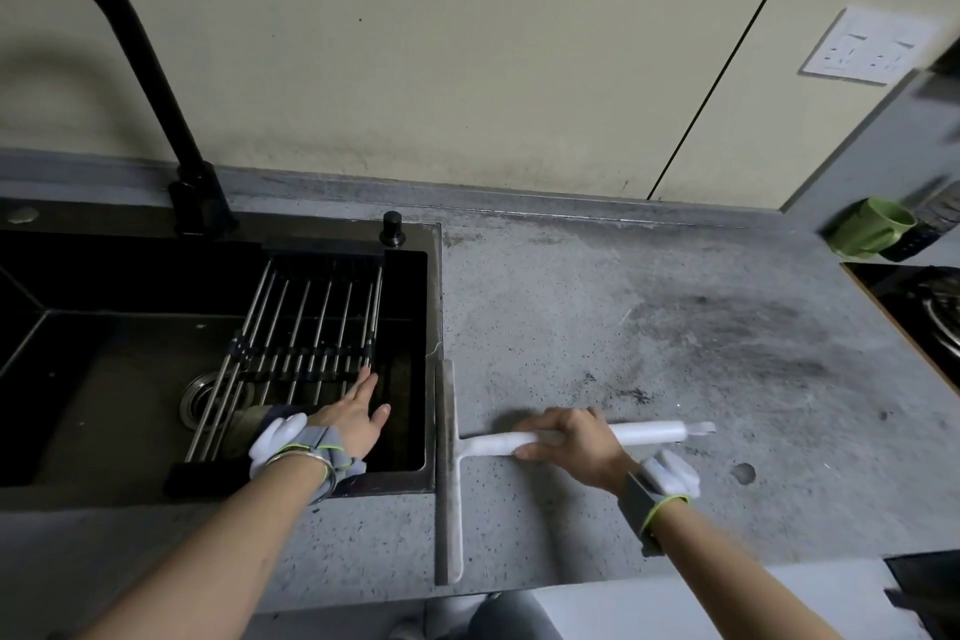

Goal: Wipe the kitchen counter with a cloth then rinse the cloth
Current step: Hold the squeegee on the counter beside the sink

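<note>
Grey counter (649, 327) fills centre and right of frame, dark smears right of centre. Black sink (130, 353) left, rack (306, 327) across it. White squeegee (452, 473) bottom centre, blade at the sink edge. Right hand (571, 439) grasps its handle. Left hand (353, 418) released, fingers straight over the sink. No cloth visible.

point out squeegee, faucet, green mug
squeegee (649, 433): head view, on its white handle.
faucet (156, 83): head view, on its black curved neck.
green mug (872, 224): head view, on its side wall.
</note>
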The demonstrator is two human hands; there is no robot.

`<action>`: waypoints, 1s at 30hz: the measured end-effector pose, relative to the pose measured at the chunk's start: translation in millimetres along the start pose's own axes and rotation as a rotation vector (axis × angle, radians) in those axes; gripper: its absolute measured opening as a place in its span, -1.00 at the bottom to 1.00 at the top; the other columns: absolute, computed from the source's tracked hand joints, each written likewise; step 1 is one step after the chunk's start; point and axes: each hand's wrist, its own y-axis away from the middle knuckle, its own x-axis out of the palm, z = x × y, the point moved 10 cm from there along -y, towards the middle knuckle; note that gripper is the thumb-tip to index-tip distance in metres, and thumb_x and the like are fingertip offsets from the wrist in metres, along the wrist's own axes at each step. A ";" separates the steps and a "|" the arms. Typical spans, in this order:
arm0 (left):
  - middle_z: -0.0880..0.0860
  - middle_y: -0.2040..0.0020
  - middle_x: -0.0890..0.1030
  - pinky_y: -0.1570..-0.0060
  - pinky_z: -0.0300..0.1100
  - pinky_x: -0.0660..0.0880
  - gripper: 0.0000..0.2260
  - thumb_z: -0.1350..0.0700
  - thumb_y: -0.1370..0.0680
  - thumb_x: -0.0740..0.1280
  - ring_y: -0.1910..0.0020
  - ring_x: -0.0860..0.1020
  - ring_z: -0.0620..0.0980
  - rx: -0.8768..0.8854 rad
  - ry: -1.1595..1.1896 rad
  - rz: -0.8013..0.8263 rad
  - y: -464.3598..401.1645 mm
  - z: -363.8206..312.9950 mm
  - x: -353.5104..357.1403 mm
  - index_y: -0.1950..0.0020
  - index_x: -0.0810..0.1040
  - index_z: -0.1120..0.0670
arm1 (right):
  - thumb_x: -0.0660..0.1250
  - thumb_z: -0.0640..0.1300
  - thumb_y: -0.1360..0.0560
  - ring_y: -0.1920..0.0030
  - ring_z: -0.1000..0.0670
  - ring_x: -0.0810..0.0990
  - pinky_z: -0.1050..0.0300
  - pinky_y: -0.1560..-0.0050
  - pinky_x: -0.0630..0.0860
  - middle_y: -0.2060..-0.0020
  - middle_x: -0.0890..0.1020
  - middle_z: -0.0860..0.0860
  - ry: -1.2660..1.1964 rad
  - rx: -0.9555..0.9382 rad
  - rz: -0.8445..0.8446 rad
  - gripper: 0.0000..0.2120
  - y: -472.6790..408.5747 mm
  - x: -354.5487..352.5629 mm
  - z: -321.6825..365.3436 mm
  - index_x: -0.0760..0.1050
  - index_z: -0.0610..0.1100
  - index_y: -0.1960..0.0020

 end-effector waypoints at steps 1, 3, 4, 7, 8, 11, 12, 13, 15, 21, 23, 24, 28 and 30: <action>-0.12 -0.56 -0.21 -0.23 -0.14 0.41 -0.49 -0.08 -0.66 -0.03 -0.43 0.32 0.06 0.001 -0.005 0.000 0.1 0.2 0.0 -0.57 -0.13 -0.01 | 0.38 0.14 -0.42 0.09 0.14 0.46 0.16 -0.06 0.17 0.16 0.52 0.26 -0.006 -0.001 0.001 -0.72 0.7 -0.8 0.6 0.57 0.17 -0.12; -0.12 -0.56 -0.21 -0.24 -0.13 0.40 -0.49 -0.08 -0.66 -0.03 -0.43 0.32 0.07 -0.001 -0.010 0.003 0.0 0.8 0.4 -0.57 -0.13 -0.02 | 0.40 0.12 -0.41 0.13 0.16 0.49 0.12 -0.08 0.25 0.12 0.58 0.20 -0.058 0.025 -0.003 -0.73 4.0 -6.3 -6.8 0.57 0.18 -0.11; -0.13 -0.56 -0.21 -0.24 -0.12 0.40 -0.49 -0.09 -0.66 -0.03 -0.42 0.33 0.07 -0.002 -0.011 0.003 -0.1 1.3 0.7 -0.57 -0.12 -0.02 | 0.41 0.10 -0.41 0.18 0.19 0.48 0.15 -0.03 0.32 0.10 0.60 0.18 -0.090 0.047 -0.012 -0.72 7.1 -11.0 -13.6 0.57 0.17 -0.12; -0.13 -0.55 -0.21 -0.21 -0.13 0.40 -0.49 -0.09 -0.66 -0.02 -0.42 0.33 0.07 -0.003 -0.011 -0.002 -0.6 2.5 1.0 -0.57 -0.12 -0.03 | 0.43 0.03 -0.39 0.39 0.18 0.44 0.36 0.37 0.36 0.14 0.61 0.14 -0.182 0.123 -0.078 -0.69 20.3 -31.0 -42.8 0.56 0.11 -0.13; -0.14 -0.55 -0.21 -0.21 -0.13 0.39 -0.49 -0.09 -0.66 -0.03 -0.42 0.33 0.06 -0.003 -0.010 -0.004 -1.0 2.6 0.8 -0.57 -0.12 -0.03 | 0.44 0.01 -0.39 0.44 0.17 0.42 0.35 0.46 0.34 0.18 0.61 0.13 -0.205 0.150 -0.109 -0.70 26.1 -39.2 -54.5 0.57 0.11 -0.12; -0.13 -0.55 -0.21 -0.21 -0.14 0.39 -0.48 -0.10 -0.66 -0.03 -0.42 0.33 0.05 -0.002 -0.009 -0.002 -2.0 2.7 0.6 -0.57 -0.12 -0.03 | 0.47 0.01 -0.36 0.49 0.11 0.45 0.26 0.50 0.37 0.21 0.64 0.17 -0.198 0.226 -0.178 -0.74 46.5 -61.5 -87.3 0.59 0.15 -0.04; -0.13 -0.55 -0.21 -0.22 -0.14 0.39 -0.48 -0.10 -0.66 -0.03 -0.42 0.33 0.05 0.000 -0.006 -0.001 -2.2 2.6 0.7 -0.57 -0.12 -0.03 | 0.47 0.02 -0.36 0.45 0.04 0.52 0.18 0.44 0.42 0.21 0.65 0.20 -0.186 0.242 -0.194 -0.76 53.2 -67.9 -95.6 0.59 0.22 0.00; -0.13 -0.55 -0.22 -0.22 -0.15 0.39 -0.48 -0.10 -0.66 -0.02 -0.42 0.33 0.05 0.002 -0.005 0.000 -2.3 2.4 1.3 -0.57 -0.12 -0.03 | 0.47 0.03 -0.36 0.36 -0.05 0.58 0.12 0.38 0.46 0.22 0.66 0.21 -0.174 0.253 -0.208 -0.77 59.1 -73.2 -103.5 0.57 0.31 0.06; -0.13 -0.55 -0.21 -0.23 -0.15 0.40 -0.48 -0.09 -0.66 -0.02 -0.42 0.34 0.05 0.005 -0.004 -0.002 -2.0 2.7 1.8 -0.57 -0.12 -0.03 | 0.47 0.06 -0.35 0.23 -0.16 0.62 0.09 0.30 0.47 0.26 0.68 0.22 -0.163 0.272 -0.228 -0.76 68.3 -79.1 -118.5 0.54 0.42 0.18; -0.12 -0.55 -0.21 -0.28 -0.15 0.37 -0.48 -0.08 -0.66 -0.02 -0.45 0.29 0.02 0.008 -0.010 -0.004 -1.2 0.4 0.8 -0.57 -0.12 -0.01 | 0.47 0.10 -0.33 0.26 -0.10 0.63 0.11 0.28 0.46 0.25 0.68 0.19 -0.149 0.290 -0.213 -0.80 69.5 -73.3 -127.5 0.55 0.33 0.10; -0.12 -0.56 -0.21 -0.28 -0.16 0.37 -0.49 -0.07 -0.66 -0.02 -0.45 0.28 0.01 0.007 -0.013 -0.004 -0.8 -0.8 1.0 -0.57 -0.12 -0.01 | 0.47 0.06 -0.35 0.36 -0.01 0.58 0.16 0.35 0.43 0.21 0.68 0.16 -0.151 0.282 -0.182 -0.77 61.8 -67.1 -122.5 0.57 0.24 0.01; -0.11 -0.56 -0.21 -0.28 -0.16 0.37 -0.49 -0.07 -0.66 -0.02 -0.45 0.29 0.02 0.003 -0.014 -0.005 -0.6 -0.4 0.8 -0.57 -0.12 -0.01 | 0.46 0.06 -0.36 0.39 0.04 0.54 0.21 0.39 0.40 0.20 0.67 0.16 -0.153 0.272 -0.169 -0.75 56.9 -64.1 -118.4 0.57 0.21 -0.02; -0.12 -0.56 -0.20 -0.23 -0.17 0.39 -0.49 -0.07 -0.66 -0.02 -0.43 0.31 0.04 -0.011 -0.023 -0.009 -1.0 -0.1 0.3 -0.57 -0.11 -0.01 | 0.43 0.09 -0.39 0.50 0.21 0.44 0.38 0.45 0.30 0.19 0.66 0.14 -0.121 0.209 -0.117 -0.74 37.6 -54.5 -97.9 0.57 0.21 -0.07; -0.12 -0.56 -0.20 -0.22 -0.19 0.39 -0.48 -0.07 -0.66 -0.01 -0.43 0.31 0.02 -0.013 -0.024 -0.012 -2.3 -0.6 0.3 -0.57 -0.11 -0.01 | 0.42 0.10 -0.40 0.49 0.23 0.44 0.40 0.41 0.30 0.21 0.65 0.13 -0.082 0.183 -0.087 -0.76 28.6 -49.1 -87.6 0.58 0.20 -0.07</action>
